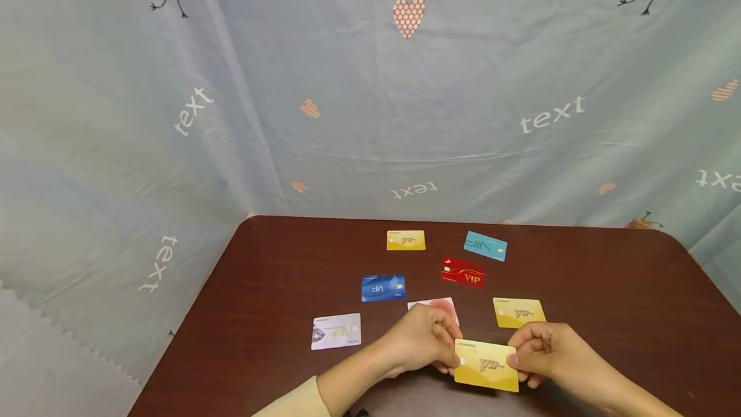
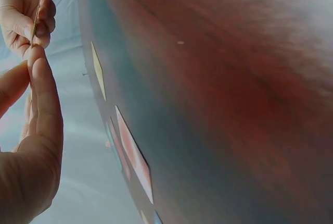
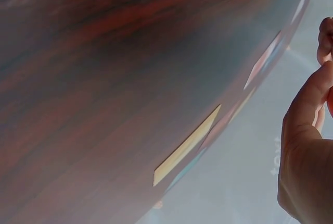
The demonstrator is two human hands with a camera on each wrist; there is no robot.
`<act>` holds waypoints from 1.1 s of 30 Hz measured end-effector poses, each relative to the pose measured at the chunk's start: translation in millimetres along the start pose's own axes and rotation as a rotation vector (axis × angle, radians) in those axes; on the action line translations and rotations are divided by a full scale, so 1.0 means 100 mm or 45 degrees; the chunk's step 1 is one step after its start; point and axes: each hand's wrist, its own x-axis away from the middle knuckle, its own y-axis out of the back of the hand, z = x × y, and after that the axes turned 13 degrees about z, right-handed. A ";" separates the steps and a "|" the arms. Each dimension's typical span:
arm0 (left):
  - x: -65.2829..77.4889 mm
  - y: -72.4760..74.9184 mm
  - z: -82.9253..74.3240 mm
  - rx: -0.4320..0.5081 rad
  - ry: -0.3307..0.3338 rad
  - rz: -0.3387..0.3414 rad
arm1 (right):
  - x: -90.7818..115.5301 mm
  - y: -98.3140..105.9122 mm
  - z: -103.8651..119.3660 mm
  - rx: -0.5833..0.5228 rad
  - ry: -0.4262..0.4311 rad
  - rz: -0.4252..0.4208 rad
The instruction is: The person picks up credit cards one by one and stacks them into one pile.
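A gold VIP card [image 1: 486, 365] is held up near the table's front edge, its printed face toward the head camera. My left hand [image 1: 421, 340] pinches its left end between thumb and fingers, while my right hand [image 1: 556, 356] pinches the right end. In the left wrist view the card [image 2: 36, 23] shows edge-on as a thin line between both hands. Just behind the left hand lies a pink and white card [image 1: 442, 306], partly covered by that hand. Close behind the right fingers another gold card [image 1: 517, 312] lies flat.
On the dark red-brown table [image 1: 278, 262] lie a silver card [image 1: 336, 331], a blue card [image 1: 383, 287], a red card [image 1: 463, 273], a teal card [image 1: 485, 246] and a farther gold card [image 1: 406, 240]. A patterned grey-blue curtain [image 1: 347, 82] hangs behind the table.
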 end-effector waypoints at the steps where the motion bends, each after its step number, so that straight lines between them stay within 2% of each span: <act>1: 0.02 0.01 0.01 0.005 -0.001 -0.003 | -0.02 -0.01 0.00 0.000 0.004 0.008; 8: 0.17 0.11 0.13 0.057 -0.001 -0.011 | -0.15 -0.14 0.05 -0.007 0.003 0.055; 18: 0.29 0.21 0.22 0.067 0.017 -0.016 | -0.29 -0.28 0.05 -0.021 0.016 0.104; 25: 0.38 0.27 0.30 0.030 0.056 -0.024 | -0.37 -0.38 0.03 -0.021 0.043 0.154; 33: 0.45 0.32 0.32 -0.012 0.084 -0.018 | -0.47 -0.47 0.02 0.064 0.079 0.156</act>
